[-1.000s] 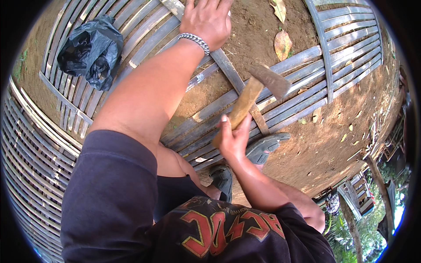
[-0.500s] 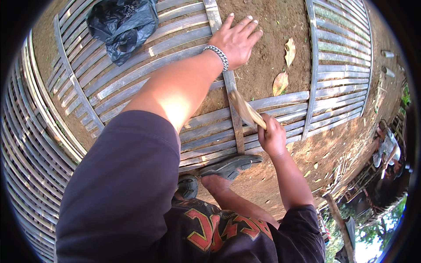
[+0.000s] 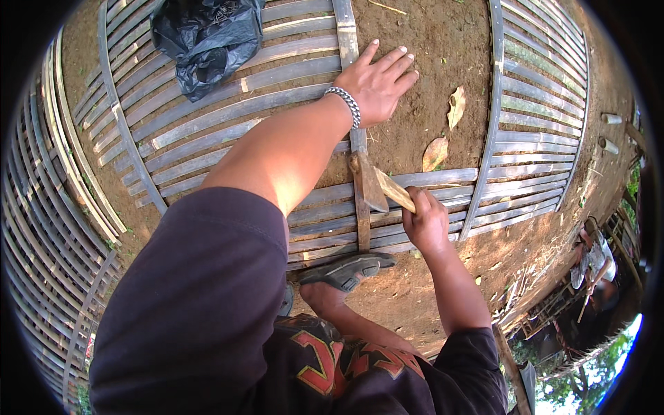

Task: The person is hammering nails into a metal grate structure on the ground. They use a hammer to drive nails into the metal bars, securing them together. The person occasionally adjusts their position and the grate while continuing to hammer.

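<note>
My left hand, with a chain bracelet at its wrist, lies flat with fingers spread over a wooden cross batten and the dirt beside it. A hatchet with a pale wooden handle and a dark metal blade is gripped in my right hand. Its head rests on or hangs just above the batten, a little below my left hand; I cannot tell whether it touches. Grey bamboo slats run across beneath the batten. My sandalled foot is at the batten's near end.
A black plastic bag with small thin pieces in it lies on the slats at the upper left. Two dry leaves lie on the soil. More slat panels stretch right, others left. Another person is at the far right.
The hatchet, blurred by motion earlier, now shows sharply, its head on or just over the batten. My left hand keeps its flat pose. The whole view has shifted slightly.
</note>
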`<state>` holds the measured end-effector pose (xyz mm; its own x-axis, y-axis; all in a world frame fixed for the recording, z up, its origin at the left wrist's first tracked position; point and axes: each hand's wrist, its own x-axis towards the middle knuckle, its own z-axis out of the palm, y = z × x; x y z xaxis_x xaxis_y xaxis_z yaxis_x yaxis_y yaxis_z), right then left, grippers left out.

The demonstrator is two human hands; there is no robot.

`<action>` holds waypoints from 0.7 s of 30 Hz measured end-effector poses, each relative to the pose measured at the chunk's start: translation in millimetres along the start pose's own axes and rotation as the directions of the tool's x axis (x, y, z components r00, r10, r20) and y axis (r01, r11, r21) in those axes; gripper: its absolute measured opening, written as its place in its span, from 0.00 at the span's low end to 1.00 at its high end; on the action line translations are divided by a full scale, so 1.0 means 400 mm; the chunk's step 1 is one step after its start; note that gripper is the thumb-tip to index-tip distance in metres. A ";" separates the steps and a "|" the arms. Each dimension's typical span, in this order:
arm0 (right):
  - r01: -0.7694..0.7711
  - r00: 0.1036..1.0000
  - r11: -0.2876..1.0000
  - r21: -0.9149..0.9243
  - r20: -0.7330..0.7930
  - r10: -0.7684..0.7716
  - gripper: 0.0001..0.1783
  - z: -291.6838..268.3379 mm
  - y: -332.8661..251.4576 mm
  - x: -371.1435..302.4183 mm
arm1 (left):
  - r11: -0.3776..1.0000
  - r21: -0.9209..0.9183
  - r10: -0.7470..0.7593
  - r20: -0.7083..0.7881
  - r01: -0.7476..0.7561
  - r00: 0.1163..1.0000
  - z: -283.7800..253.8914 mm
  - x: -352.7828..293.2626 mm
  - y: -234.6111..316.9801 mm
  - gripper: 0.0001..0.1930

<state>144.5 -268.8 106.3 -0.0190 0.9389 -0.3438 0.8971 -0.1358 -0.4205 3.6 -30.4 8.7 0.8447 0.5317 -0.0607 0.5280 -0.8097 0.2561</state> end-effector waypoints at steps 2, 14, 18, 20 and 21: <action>0.171 0.981 0.977 0.128 -0.118 -0.156 0.21 -0.012 -0.018 0.001 | 1.000 -0.019 -0.001 -0.009 0.001 1.000 0.004 0.003 -0.001 0.30; 0.410 0.887 0.879 0.243 -0.329 -0.324 0.16 -0.021 0.017 0.019 | 0.999 -0.046 -0.004 -0.046 0.002 0.999 0.021 0.001 0.001 0.29; 0.024 1.000 1.000 0.017 0.015 -0.024 0.15 0.016 0.095 0.020 | 0.997 -0.073 0.003 -0.052 -0.007 0.999 0.014 0.012 0.011 0.29; 0.045 0.999 0.997 0.068 -0.005 -0.045 0.13 -0.003 0.068 0.035 | 0.998 -0.057 0.003 -0.067 -0.007 0.998 0.016 0.002 0.005 0.29; 0.156 0.987 0.984 0.087 -0.050 -0.152 0.19 -0.012 0.071 0.031 | 0.999 -0.049 0.003 -0.076 -0.007 0.997 0.016 -0.001 0.001 0.29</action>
<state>171.8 -259.4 94.1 -0.1327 0.9633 -0.2334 0.8414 -0.0149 -0.5401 3.8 -32.5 2.6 0.8375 0.5462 0.0137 0.5170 -0.8002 0.3039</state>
